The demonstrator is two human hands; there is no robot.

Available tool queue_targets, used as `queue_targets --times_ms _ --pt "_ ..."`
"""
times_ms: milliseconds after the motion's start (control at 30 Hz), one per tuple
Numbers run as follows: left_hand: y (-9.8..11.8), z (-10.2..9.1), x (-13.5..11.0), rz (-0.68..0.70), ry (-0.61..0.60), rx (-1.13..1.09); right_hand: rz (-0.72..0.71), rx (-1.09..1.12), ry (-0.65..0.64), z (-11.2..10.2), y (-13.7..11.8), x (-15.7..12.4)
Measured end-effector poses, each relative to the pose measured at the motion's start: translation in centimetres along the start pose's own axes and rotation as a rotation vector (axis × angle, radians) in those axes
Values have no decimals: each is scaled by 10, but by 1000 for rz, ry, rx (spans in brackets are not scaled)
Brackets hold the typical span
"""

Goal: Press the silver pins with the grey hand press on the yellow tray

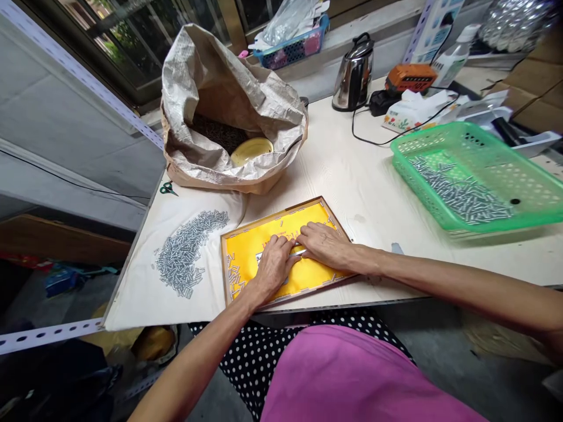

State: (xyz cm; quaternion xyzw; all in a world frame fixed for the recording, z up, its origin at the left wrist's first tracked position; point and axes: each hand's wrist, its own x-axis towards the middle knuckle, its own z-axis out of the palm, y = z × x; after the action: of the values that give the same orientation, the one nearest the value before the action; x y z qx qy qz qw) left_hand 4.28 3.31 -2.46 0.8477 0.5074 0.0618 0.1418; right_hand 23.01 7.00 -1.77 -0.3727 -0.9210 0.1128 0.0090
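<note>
Both my hands rest inside a shallow wooden-framed tray (pixel 323 206) with a yellow floor, near the table's front edge. My left hand (pixel 273 265) lies palm down, fingers curled onto the yellow surface. My right hand (pixel 323 243) sits just right of it, fingers pressed down, and a small silvery metal piece (pixel 299 253) shows between the two hands. A few small metal tubes (pixel 234 275) lie along the tray's left side. A loose pile of the same silver tubes (pixel 187 252) is spread on the table left of the tray.
A big crumpled paper sack (pixel 229 99) holding dark pieces and a yellow bowl (pixel 251 150) stands behind the tray. A green plastic basket (pixel 505 152) with several metal tubes sits at right. Kettle (pixel 354 73), cables, tissue pack at the back. Scissors (pixel 167 189) lie by the left edge.
</note>
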Motion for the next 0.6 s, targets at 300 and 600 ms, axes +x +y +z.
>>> queue_targets --times_ms 300,600 --pt "1 -12 -3 17 69 22 -30 -19 200 4 -1 -6" --pt "-6 0 2 8 17 -17 -26 86 71 26 -4 4"
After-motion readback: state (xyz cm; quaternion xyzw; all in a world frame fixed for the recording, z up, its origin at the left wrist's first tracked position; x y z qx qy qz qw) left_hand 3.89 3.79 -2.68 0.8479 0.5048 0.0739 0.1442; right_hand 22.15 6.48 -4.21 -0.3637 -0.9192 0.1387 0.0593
